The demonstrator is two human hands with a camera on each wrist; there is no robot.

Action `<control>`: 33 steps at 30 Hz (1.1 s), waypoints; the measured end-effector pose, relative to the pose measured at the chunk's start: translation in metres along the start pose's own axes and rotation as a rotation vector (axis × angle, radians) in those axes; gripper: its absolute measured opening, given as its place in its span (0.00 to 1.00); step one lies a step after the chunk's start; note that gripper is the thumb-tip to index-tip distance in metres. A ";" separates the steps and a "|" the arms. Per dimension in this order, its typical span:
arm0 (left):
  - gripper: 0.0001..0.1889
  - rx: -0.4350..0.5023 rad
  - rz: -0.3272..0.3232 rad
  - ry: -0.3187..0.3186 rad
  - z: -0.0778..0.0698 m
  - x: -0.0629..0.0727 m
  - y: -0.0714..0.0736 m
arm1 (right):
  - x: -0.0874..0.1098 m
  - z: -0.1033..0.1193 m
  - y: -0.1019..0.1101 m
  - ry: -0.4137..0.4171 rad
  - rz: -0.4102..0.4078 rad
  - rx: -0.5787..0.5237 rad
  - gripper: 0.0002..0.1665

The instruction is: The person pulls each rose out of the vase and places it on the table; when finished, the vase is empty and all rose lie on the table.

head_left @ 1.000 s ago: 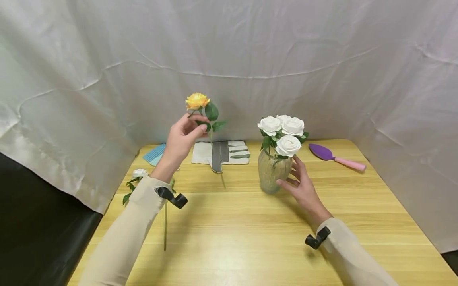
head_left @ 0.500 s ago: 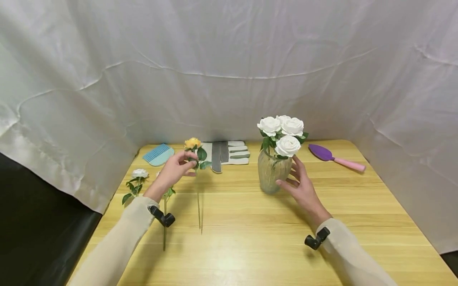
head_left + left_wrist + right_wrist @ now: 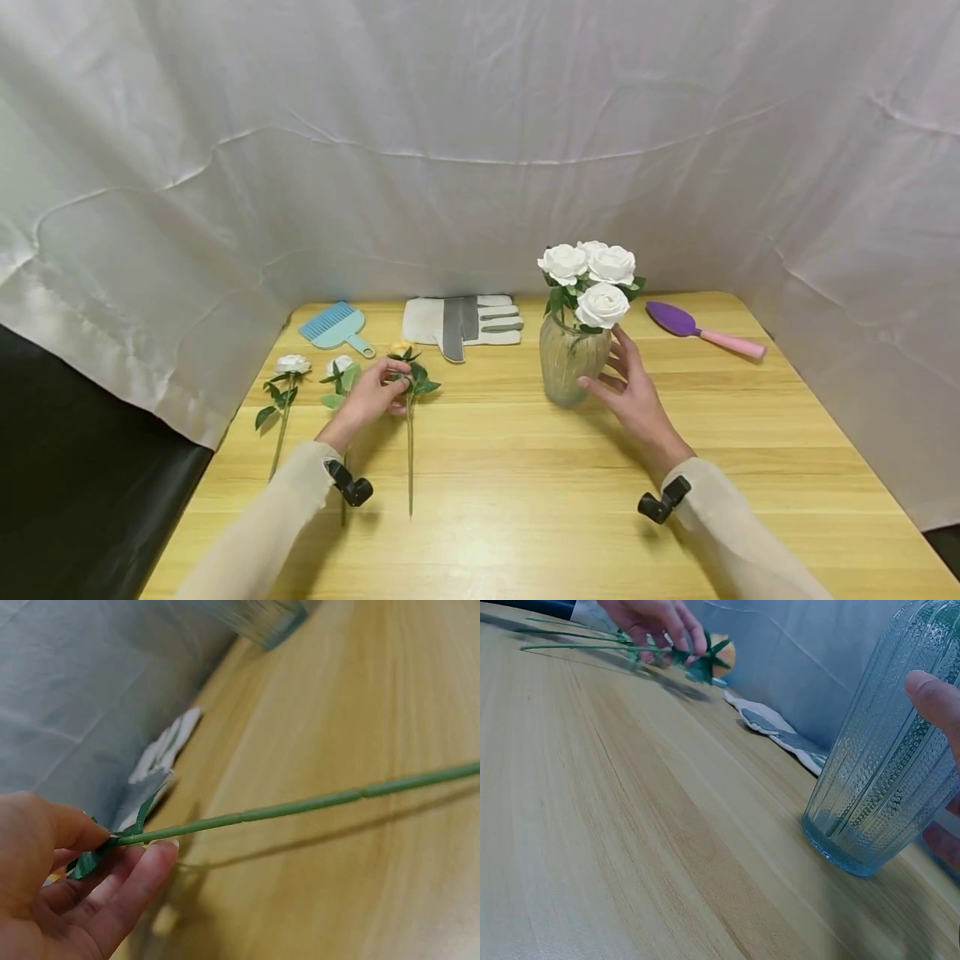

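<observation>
My left hand (image 3: 372, 395) pinches a yellow rose (image 3: 410, 454) by its stem, just under the bloom. In the left wrist view the green stem (image 3: 300, 806) runs slightly above the tabletop, apart from its shadow. My right hand (image 3: 636, 398) holds the side of a ribbed glass vase (image 3: 564, 362), thumb in front and fingers behind. Several white roses (image 3: 603, 305) stand in that vase. Two more white roses lie on the table to the left: one (image 3: 292, 364) at the far left, the other (image 3: 340, 365) partly hidden behind my left wrist.
A white and grey work glove (image 3: 461, 321) lies at the back of the wooden table (image 3: 510, 500). Left of it is a light blue dustpan-shaped tool (image 3: 337, 327). A purple trowel with a pink handle (image 3: 705, 331) lies right of the vase. Grey cloth (image 3: 480, 150) hangs behind.
My left hand has brought the yellow rose down from above the glove to just over the table, beside the loose white roses. The right hand and the vase have stayed in place.
</observation>
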State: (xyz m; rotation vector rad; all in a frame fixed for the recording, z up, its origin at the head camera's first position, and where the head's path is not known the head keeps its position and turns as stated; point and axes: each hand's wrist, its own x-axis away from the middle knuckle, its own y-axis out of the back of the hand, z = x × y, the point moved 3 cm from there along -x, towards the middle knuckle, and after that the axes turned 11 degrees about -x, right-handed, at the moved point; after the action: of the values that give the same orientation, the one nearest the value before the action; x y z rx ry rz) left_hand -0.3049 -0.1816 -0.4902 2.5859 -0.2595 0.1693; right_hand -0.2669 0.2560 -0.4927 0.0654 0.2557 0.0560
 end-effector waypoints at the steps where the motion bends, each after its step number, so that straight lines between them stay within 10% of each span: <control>1: 0.17 0.004 -0.003 0.011 0.002 0.000 -0.002 | 0.000 0.000 0.000 0.003 0.000 -0.002 0.62; 15: 0.18 -0.119 -0.078 -0.019 0.016 0.002 -0.003 | 0.001 0.002 0.000 0.004 0.001 -0.018 0.62; 21: 0.15 -0.394 -0.235 -0.154 -0.002 0.009 0.005 | 0.001 0.001 0.001 -0.001 -0.003 -0.008 0.62; 33: 0.13 -0.250 -0.234 -0.266 -0.060 0.007 0.005 | 0.000 0.000 -0.001 -0.001 -0.007 -0.001 0.62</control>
State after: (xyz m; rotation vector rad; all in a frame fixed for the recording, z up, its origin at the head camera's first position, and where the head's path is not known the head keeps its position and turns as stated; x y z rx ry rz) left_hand -0.3032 -0.1553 -0.4351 2.3607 -0.0654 -0.2764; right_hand -0.2665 0.2555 -0.4933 0.0632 0.2549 0.0492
